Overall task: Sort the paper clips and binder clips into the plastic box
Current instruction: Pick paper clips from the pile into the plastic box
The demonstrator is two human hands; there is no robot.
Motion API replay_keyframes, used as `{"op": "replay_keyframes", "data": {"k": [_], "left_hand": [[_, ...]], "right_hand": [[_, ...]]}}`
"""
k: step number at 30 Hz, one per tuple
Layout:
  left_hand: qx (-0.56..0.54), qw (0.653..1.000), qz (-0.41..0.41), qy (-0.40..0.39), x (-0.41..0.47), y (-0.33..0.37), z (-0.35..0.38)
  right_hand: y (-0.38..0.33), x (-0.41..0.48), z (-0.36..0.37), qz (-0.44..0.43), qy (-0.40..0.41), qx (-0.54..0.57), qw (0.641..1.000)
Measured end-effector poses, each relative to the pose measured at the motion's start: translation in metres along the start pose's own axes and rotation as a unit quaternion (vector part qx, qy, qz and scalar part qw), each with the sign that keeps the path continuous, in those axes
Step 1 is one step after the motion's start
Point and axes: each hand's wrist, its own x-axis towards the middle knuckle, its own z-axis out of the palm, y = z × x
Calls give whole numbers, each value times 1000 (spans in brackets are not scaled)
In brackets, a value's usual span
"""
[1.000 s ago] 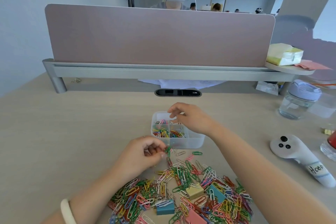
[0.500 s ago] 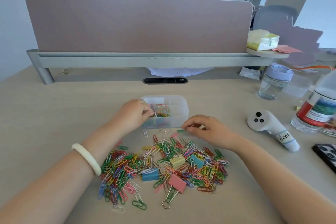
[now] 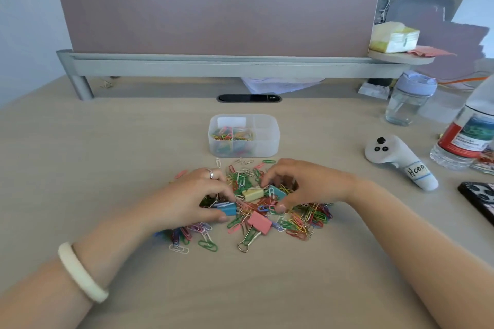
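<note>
A heap of coloured paper clips [image 3: 302, 218] lies on the desk with binder clips mixed in: a yellow one [image 3: 252, 194] and a pink one [image 3: 259, 222] lie free. My left hand [image 3: 191, 199] rests on the heap's left side, thumb and fingers closed on a blue binder clip [image 3: 229, 209]. My right hand [image 3: 304, 184] curls over the right side, fingers and thumb around a teal binder clip [image 3: 276, 191]. Beyond the heap stands the clear plastic box [image 3: 267, 139], with paper clips in its left compartments.
A white controller [image 3: 395, 160] lies to the right, with a water bottle [image 3: 466, 131], a lidded glass [image 3: 409, 99] and a phone [image 3: 478, 199] further right. A pink divider screen [image 3: 213, 10] closes off the back of the desk. A person sits behind it.
My left hand has left the box and come down onto the heap at the blue binder clip. My right hand has slid from the heap's far edge to the teal binder clip.
</note>
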Motion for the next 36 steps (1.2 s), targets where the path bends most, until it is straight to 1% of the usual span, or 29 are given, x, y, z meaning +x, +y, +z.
{"op": "replay_keyframes", "data": {"k": [4,7,12,15,18,20,24,28,33,36], "left_hand": [[66,996,20,60,3,2,11],[106,989,27,101,1,4,15],[84,984,27,153,-3,12,9],[49,982,-7,185,-4,14,6],[6,981,-34,191,-4,12,5],[-2,981,-41,191,-4,10,5],[21,983,-50,177,-4,8,6],[53,981,-59,180,-4,6,7],[27,978,-82,188,-5,6,6],[9,977,-78,198,-4,8,6]], "right_hand": [[-1,6,6,-2,54,0,999],[2,5,5,7,72,73,995],[2,5,4,15,71,65,995],[1,5,5,12,67,49,996],[2,6,8,-2,67,23,998],[2,7,8,-5,70,21,997],[1,6,7,-11,71,21,997],[2,6,8,1,80,33,996],[1,5,8,12,88,45,995],[-3,4,6,3,105,53,993]]}}
